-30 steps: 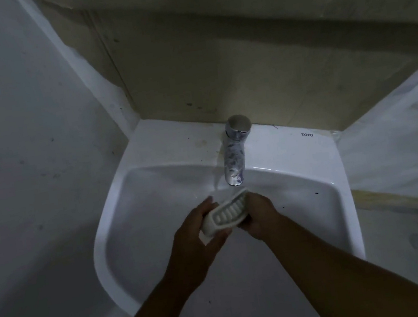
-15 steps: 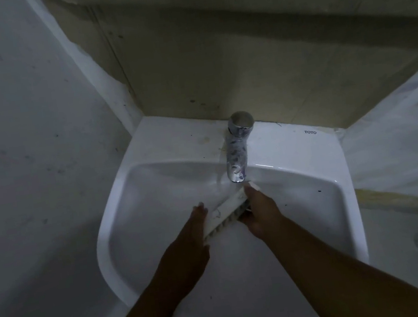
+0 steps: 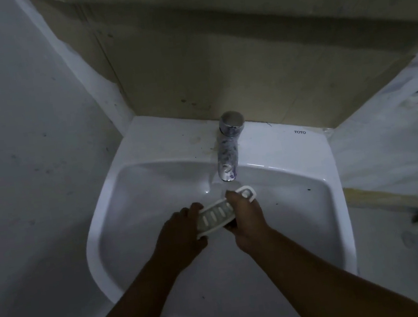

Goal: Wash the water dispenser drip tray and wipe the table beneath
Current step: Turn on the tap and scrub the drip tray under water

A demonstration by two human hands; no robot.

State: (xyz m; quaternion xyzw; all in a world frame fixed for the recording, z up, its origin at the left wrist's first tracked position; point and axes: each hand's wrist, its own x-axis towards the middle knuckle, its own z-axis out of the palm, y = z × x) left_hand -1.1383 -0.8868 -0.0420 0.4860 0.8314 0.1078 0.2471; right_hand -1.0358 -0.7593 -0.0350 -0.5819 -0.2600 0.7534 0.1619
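Gripping the drip tray (image 3: pixel 214 215), left hand (image 3: pixel 181 233) and right hand (image 3: pixel 247 216); faucet (image 3: pixel 227 153) above, sink (image 3: pixel 94 255) beneath.

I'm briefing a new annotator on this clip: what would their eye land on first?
The white slotted drip tray, gripped by the left hand and right hand, sits centre frame over the white sink. Just beyond it, the chrome faucet reaches out from the sink's back ledge, its spout right above the tray.
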